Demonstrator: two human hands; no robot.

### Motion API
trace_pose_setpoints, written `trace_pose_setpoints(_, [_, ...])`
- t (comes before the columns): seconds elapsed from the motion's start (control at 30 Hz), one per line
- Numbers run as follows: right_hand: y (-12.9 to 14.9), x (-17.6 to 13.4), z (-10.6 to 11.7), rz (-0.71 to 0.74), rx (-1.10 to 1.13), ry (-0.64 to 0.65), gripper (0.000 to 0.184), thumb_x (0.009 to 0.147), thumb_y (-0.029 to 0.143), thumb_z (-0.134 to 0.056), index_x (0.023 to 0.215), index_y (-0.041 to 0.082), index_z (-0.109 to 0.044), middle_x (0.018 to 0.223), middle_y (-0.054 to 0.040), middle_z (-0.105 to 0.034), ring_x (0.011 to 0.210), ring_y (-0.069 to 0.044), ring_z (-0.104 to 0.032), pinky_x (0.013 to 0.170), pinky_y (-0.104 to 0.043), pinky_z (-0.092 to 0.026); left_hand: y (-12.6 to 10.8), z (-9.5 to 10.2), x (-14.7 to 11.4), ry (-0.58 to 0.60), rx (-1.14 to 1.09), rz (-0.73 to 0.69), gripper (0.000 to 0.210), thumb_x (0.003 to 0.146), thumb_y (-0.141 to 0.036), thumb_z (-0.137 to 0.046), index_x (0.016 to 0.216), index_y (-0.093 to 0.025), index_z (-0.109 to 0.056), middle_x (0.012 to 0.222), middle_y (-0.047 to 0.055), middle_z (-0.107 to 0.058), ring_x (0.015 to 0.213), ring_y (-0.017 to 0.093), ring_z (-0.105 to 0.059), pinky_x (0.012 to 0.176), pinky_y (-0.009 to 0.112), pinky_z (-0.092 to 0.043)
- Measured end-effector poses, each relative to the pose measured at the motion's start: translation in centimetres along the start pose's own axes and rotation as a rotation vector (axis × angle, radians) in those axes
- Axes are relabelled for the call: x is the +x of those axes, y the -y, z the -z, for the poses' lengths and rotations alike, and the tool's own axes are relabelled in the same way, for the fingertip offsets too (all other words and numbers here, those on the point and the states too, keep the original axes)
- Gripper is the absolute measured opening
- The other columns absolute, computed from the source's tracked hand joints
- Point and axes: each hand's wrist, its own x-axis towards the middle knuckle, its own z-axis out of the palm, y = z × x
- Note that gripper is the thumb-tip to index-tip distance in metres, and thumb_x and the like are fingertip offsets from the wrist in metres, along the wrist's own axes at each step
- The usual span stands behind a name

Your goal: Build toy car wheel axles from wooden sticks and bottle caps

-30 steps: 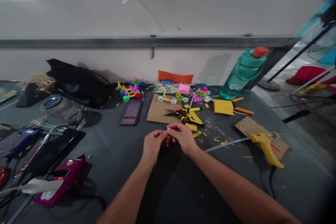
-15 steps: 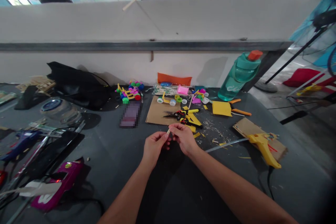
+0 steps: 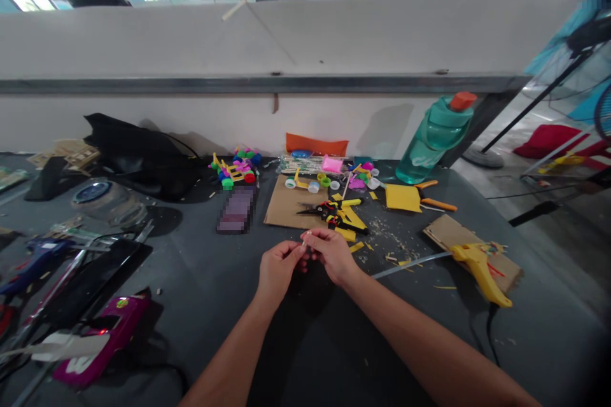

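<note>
1. one small pale piece sits between left hand and right hand;
2. both hands pinch it, fingertips close together;
3. cardboard and black-and-yellow pliers lie just beyond

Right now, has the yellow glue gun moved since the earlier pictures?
No, the yellow glue gun lies across the same part of the cardboard piece as before; both shifted together in the view, which suggests the camera moved.

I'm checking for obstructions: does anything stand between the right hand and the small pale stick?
Nothing visible does. The right hand and left hand pinch the small pale stick at their fingertips, partly hiding it; the cardboard sheet lies beyond both.
</note>
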Motion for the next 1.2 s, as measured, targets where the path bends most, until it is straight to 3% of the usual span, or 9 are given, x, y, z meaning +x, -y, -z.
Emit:
trace_pose_setpoints(0.17, [0.22,-0.03,-0.03,0.028,-0.033,0.033,0.02,0.058,0.033,-0.077,0.068,0.016,-0.07,0.058,0.002,-0.061,0.047,-0.007,-0.046,0.045,-0.022,-0.034,-0.37,0.26,-0.24,-0.025,0.101,-0.081,0.012,0.07,-0.029,-0.067,0.069,-0.018,-0.071,0.058,0.0,-0.066,0.049,0.013,-0.058,0.049,0.022,-0.047])
trace_pose_setpoints(0.37, [0.2,0.02,0.02,0.051,-0.093,0.023,0.019,0.058,0.032,-0.077,0.067,0.016,-0.07,0.061,0.001,-0.063,0.048,-0.008,-0.048,0.046,-0.022,-0.035,-0.12,0.28,-0.12,-0.02,0.098,-0.07,0.012,0.069,-0.03,-0.068,0.067,-0.019,-0.071,0.058,0.001,-0.066,0.049,0.013,-0.058,0.049,0.022,-0.046])
trace_pose_setpoints(0.57, [0.24,0.22,0.23,-0.057,0.073,0.013,0.021,0.056,0.031,-0.079,0.068,0.015,-0.07,0.055,0.0026,-0.06,0.046,-0.006,-0.043,0.044,-0.02,-0.032,-0.02,-0.01,-0.19,0.058,-0.117,0.028,0.022,0.068,-0.035,-0.07,0.077,-0.015,-0.07,0.065,0.004,-0.067,0.055,0.013,-0.058,0.05,0.023,-0.049])
trace_pose_setpoints(0.77, [0.37,0.37,0.49,-0.119,0.159,0.027,0.026,0.054,0.031,-0.081,0.071,0.014,-0.071,0.056,0.0022,-0.06,0.048,-0.006,-0.046,0.045,-0.019,-0.034,0.02,-0.25,-0.33,0.116,-0.263,0.085,0.022,0.067,-0.03,-0.072,0.081,-0.012,-0.069,0.071,0.006,-0.068,0.059,0.01,-0.057,0.051,0.02,-0.049])
trace_pose_setpoints(1.03, [0.28,-0.12,0.13,-0.214,0.225,0.083,0.025,0.057,0.03,-0.08,0.071,0.014,-0.068,0.05,0.0034,-0.056,0.045,-0.007,-0.048,0.043,-0.019,-0.036,0.26,-0.18,-0.22,0.07,-0.186,0.042,0.021,0.069,-0.032,-0.071,0.076,-0.012,-0.068,0.065,0.003,-0.066,0.055,0.01,-0.056,0.051,0.02,-0.049])
trace_pose_setpoints(1.2, [0.3,-0.3,-0.18,-0.188,0.225,0.074,0.026,0.055,0.03,-0.081,0.068,0.014,-0.066,0.051,0.0037,-0.055,0.045,-0.006,-0.045,0.042,-0.018,-0.034,-0.16,-0.09,-0.42,0.041,-0.035,-0.043,0.02,0.073,-0.034,-0.067,0.073,-0.014,-0.066,0.063,0.001,-0.065,0.054,0.01,-0.056,0.051,0.021,-0.048])
